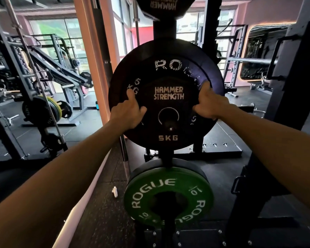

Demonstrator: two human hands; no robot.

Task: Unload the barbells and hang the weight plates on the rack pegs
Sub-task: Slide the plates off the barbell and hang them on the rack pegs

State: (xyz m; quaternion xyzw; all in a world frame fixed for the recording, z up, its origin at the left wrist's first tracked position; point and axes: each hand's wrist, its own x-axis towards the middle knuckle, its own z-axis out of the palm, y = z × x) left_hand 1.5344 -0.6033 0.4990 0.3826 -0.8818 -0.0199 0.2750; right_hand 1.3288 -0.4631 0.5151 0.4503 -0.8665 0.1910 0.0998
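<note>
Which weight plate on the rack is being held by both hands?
The small black Hammer Strength 5 kg plate on the middle peg, gripped by the left hand and right hand. The black Rogue plate sits behind it; the green Rogue plate hangs below, untouched.

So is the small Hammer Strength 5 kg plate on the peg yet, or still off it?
On, partly at least: the peg's end shows through the 5 kg plate bore. Both hands, left and right, grip its edges. Full seating: cannot tell.

A gym room with a dark speckled rubber floor (pixel 104 208). Tall windows (pixel 52 31) at the back let in daylight, with greenery showing outside. A peach-coloured pillar (pixel 89 56) rises left of centre. On the pinkish right wall hangs a mirror (pixel 263 51) edged with an orange light strip.
</note>
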